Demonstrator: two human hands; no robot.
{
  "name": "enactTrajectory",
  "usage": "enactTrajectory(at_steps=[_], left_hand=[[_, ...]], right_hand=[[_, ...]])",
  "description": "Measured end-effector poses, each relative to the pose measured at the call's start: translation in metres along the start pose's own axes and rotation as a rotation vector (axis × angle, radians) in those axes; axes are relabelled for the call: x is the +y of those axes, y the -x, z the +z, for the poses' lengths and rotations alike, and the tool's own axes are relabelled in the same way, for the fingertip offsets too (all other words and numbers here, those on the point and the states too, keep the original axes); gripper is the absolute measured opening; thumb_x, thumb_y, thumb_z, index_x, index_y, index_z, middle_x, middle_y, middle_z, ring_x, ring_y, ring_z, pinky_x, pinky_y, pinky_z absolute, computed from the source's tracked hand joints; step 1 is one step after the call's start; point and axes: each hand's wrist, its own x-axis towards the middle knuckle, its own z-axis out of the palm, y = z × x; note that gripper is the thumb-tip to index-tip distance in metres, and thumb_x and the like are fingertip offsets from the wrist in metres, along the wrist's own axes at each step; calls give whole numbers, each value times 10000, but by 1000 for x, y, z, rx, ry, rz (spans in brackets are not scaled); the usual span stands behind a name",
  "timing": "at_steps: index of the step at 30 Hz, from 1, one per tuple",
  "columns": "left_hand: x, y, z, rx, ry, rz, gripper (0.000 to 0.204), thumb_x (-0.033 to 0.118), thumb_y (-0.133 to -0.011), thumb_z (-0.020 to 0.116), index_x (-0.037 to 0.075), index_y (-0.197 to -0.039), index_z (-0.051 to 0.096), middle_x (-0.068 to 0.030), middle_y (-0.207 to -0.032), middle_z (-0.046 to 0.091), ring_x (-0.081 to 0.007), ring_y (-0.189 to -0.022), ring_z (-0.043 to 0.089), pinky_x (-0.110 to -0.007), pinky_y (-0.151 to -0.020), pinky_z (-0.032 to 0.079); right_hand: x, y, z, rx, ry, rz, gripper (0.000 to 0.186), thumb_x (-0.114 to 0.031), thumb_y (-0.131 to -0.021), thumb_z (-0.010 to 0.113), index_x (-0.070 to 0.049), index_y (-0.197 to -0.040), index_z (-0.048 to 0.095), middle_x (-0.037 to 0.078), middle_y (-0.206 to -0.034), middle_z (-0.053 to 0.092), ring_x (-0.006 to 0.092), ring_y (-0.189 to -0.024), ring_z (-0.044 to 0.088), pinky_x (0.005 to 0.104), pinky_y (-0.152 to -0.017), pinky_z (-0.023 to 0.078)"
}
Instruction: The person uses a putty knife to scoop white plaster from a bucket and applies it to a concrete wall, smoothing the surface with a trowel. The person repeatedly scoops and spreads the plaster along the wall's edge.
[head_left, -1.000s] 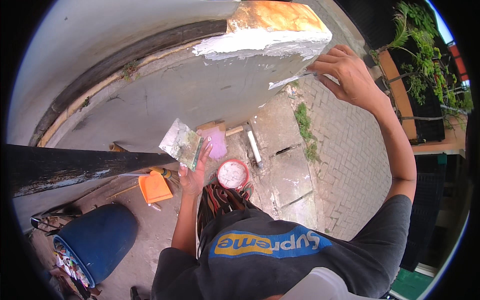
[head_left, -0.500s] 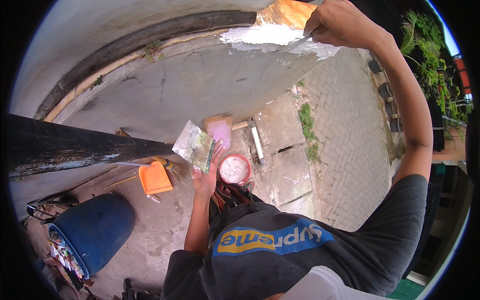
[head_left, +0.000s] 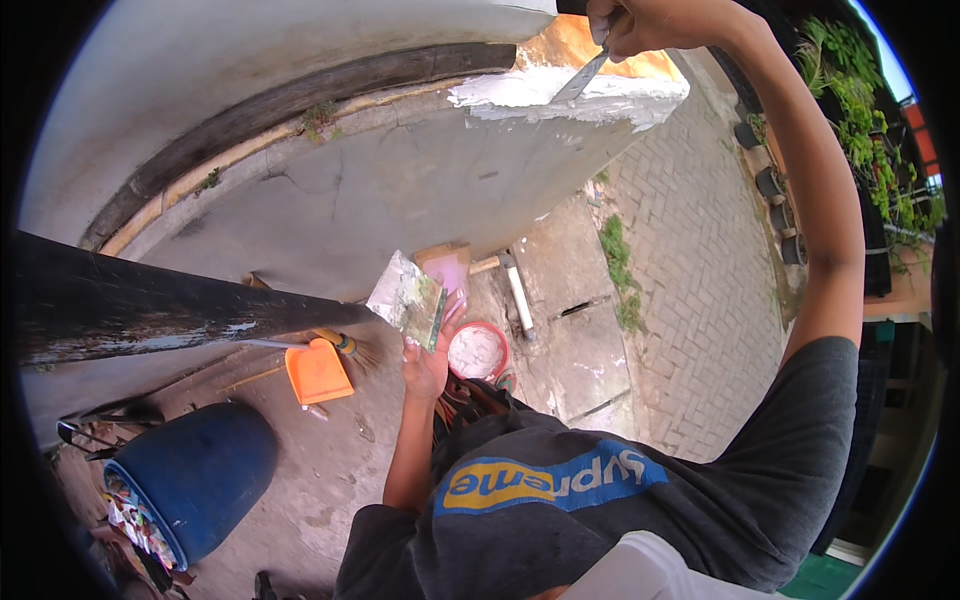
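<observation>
At the top of the head view my right hand (head_left: 655,24) grips a putty knife (head_left: 582,80), its blade tip against the white filler (head_left: 530,90) spread along the wall's top edge. Orange-brown surface (head_left: 565,45) shows just beyond this filler. Lower down, my left hand (head_left: 428,368) holds a thin square board (head_left: 405,295) with a green edge and whitish smears on its face. Below the wall, near my feet, stands a round red tub (head_left: 476,352) of whitish paste.
A dark post (head_left: 180,300) juts in from the left. An orange dustpan (head_left: 320,372), a broom (head_left: 355,348) and a blue bin (head_left: 200,480) of litter are at lower left. A hammer-like tool (head_left: 519,298) lies on the slabs. Paving (head_left: 690,270) runs along the right.
My right hand has shifted up and left, and the knife blade now stands more steeply to the filler. The filler near the wall's corner looks smoother. My left hand still holds the board.
</observation>
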Motion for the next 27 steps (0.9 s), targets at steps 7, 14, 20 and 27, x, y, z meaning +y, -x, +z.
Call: enactTrajectory(at_steps=[7,14,20,27], left_hand=[[3,1,0,18,-14,-2,939,563,-782,607,33,-1453,219,-213,-1470,297,-387,-1329,347,-506,-1120,260],[-6,-5,-4,-17,77,-95,924,569,-801,556,47,-1465,182,-213,-1474,285,-446,-1338,303,-523,-1129,231],[3,-31,34,-219,244,-255,957,687,-797,456,91,-1483,154,-253,-1482,238,-486,-1338,270,-577,-1104,224],[3,-52,46,-361,550,-457,994,782,-788,325,86,-1483,181,-252,-1469,286,-472,-1305,340,-555,-1084,275]], right_hand=[[28,12,-17,-85,-363,155,238,-180,-726,763,-35,-909,714,60,-787,704,118,-731,639,271,-667,492],[30,42,20,68,-501,270,196,-113,-733,756,-43,-910,710,53,-782,695,87,-728,620,246,-662,504],[50,75,96,305,-769,192,369,-242,-747,785,-24,-1024,676,30,-890,675,121,-842,628,273,-804,490],[-28,99,244,748,-1605,216,274,-239,-827,712,-72,-1040,670,29,-800,660,85,-705,552,237,-639,431]])
